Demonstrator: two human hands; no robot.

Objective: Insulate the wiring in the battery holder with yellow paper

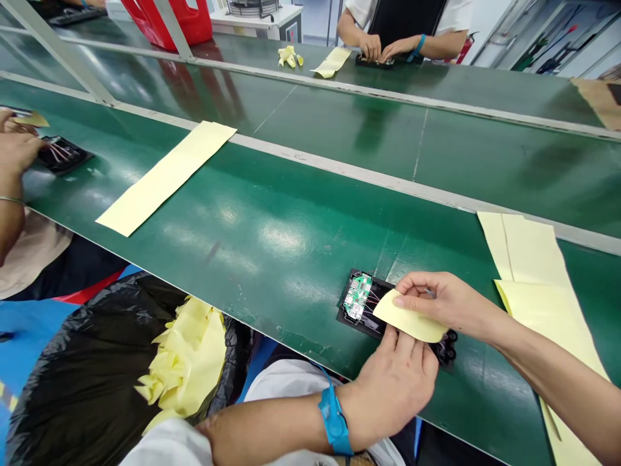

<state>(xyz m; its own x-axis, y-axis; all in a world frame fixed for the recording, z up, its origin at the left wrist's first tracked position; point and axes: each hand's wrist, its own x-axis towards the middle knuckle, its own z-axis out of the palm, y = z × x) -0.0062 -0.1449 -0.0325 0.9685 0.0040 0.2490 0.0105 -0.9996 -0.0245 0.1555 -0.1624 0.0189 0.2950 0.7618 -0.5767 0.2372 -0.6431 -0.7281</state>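
Observation:
A black plastic housing lies on the green bench in front of me, with a green circuit board at its left end and thin wires running from it. My right hand pinches a piece of yellow paper between thumb and fingers, over the middle of the housing. My left hand, with a blue wrist strap, holds the housing's near side. Its fingertips are partly hidden beneath the paper. Round black parts show at the housing's right end.
Yellow paper sheets lie at right, another strip at left. A black-lined bin holds crumpled yellow paper. Co-workers' hands handle a black housing at left; another person's hands work across the bench.

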